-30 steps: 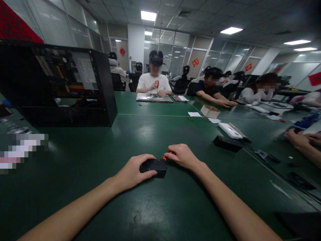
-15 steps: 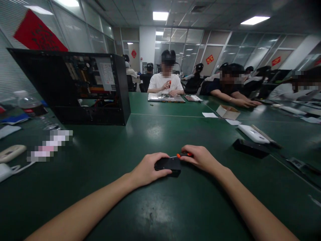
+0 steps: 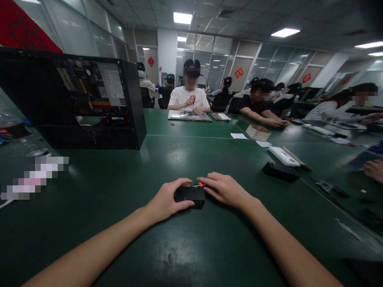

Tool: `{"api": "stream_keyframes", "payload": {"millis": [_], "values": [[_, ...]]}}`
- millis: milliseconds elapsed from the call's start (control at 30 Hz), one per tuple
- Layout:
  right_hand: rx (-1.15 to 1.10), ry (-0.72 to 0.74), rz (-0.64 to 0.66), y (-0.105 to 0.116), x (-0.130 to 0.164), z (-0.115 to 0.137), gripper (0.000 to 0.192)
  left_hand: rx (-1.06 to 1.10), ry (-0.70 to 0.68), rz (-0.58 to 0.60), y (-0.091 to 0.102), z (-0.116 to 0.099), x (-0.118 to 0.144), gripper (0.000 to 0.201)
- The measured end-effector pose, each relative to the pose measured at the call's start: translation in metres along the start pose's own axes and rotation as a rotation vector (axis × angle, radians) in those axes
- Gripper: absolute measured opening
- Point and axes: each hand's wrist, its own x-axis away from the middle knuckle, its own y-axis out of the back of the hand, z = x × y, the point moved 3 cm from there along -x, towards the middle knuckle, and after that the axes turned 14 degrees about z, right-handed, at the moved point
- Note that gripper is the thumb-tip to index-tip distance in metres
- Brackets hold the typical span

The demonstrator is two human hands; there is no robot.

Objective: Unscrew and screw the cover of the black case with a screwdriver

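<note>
A small flat black device (image 3: 190, 194) lies on the green table (image 3: 185, 247) in front of me. My left hand (image 3: 166, 199) grips its left end, thumb along the near side and fingers over the far edge. My right hand (image 3: 225, 189) holds a small screwdriver with an orange handle (image 3: 200, 184), of which only a bit shows under the fingers. Its tip points at the far right corner of the device.
An open black computer case (image 3: 89, 103) stands at the back left. A black box (image 3: 280, 172), a white device (image 3: 283, 156) and a cardboard box (image 3: 257, 132) lie to the right. Several people sit working along the far and right sides; another person's hand (image 3: 374, 169) is at the right edge.
The view swung back leftward. My right hand has slid closer over the screwdriver, hiding more of its orange handle. My left hand keeps its grip on the device.
</note>
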Motion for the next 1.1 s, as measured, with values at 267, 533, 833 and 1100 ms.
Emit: {"api": "stream_keyframes", "payload": {"millis": [267,533,833,1100], "values": [[-0.103,0.048,-0.004,0.001,-0.004,0.006,0.039,0.003,0.031,-0.020,0.004,0.002,-0.001,0.047],[-0.583,0.074,0.119,-0.003,-0.014,0.006,0.032,-0.032,0.045,-0.025,0.005,-0.002,0.000,0.042],[-0.323,-0.098,0.097,-0.008,-0.001,-0.019,0.029,0.301,0.075,-0.271,0.015,0.006,-0.004,0.035],[-0.266,-0.083,0.041,-0.005,-0.010,0.008,0.029,0.950,0.081,-0.471,0.020,0.027,-0.011,0.060]]}}
